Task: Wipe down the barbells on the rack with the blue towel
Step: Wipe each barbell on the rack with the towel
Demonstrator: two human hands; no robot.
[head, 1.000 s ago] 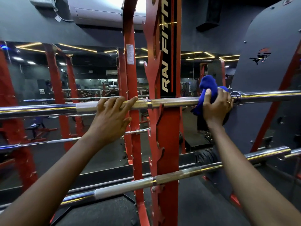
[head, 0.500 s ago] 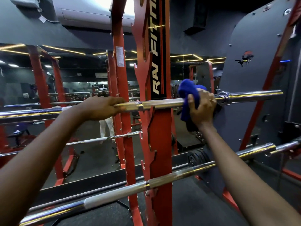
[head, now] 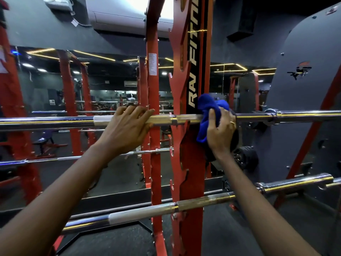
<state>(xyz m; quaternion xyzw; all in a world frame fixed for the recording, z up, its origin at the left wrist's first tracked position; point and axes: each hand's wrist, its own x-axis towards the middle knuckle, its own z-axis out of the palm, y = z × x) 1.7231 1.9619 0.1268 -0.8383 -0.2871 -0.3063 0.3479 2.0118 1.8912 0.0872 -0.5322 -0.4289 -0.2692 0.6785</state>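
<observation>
A chrome upper barbell (head: 55,121) lies level across the red rack upright (head: 190,163) at chest height. My left hand (head: 127,129) rests over the bar left of the upright, fingers laid across its top. My right hand (head: 220,132) grips the bunched blue towel (head: 208,115) wrapped round the bar just right of the upright. The towel hangs partly below the bar. A second lower barbell (head: 147,212) sits on the rack near knee height, untouched.
A dark grey panel (head: 304,89) rises at the right, behind the bar's sleeve (head: 304,115). Black weight plates (head: 245,159) sit behind my right wrist. A mirror wall behind shows more red racks (head: 68,100) and bars. An air conditioner (head: 120,13) hangs overhead.
My right hand with the towel has slid left along the upper bar, from near the sleeve collar to beside the upright. My left hand stays on the bar.
</observation>
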